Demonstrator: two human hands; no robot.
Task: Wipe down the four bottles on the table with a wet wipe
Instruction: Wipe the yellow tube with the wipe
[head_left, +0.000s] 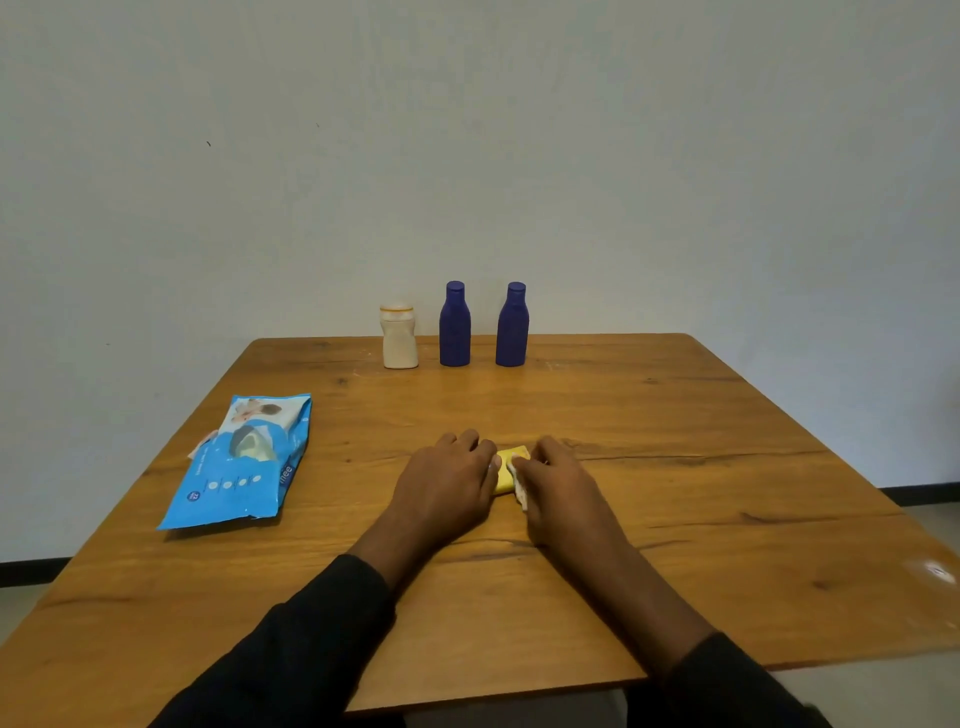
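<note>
A small yellow bottle (506, 470) lies on the wooden table (675, 441) between my two hands, mostly hidden by them. My left hand (447, 483) grips its left side. My right hand (558, 480) presses a white wet wipe (519, 488) against its right side. At the table's far edge stand a cream bottle (399, 338) and two dark blue bottles (455, 325) (512, 326), all upright in a row near the wall.
A blue wet-wipe pack (244, 465) lies flat on the left of the table, its flap lifted. A pale wall rises right behind the bottles. The table's near edge runs below my forearms.
</note>
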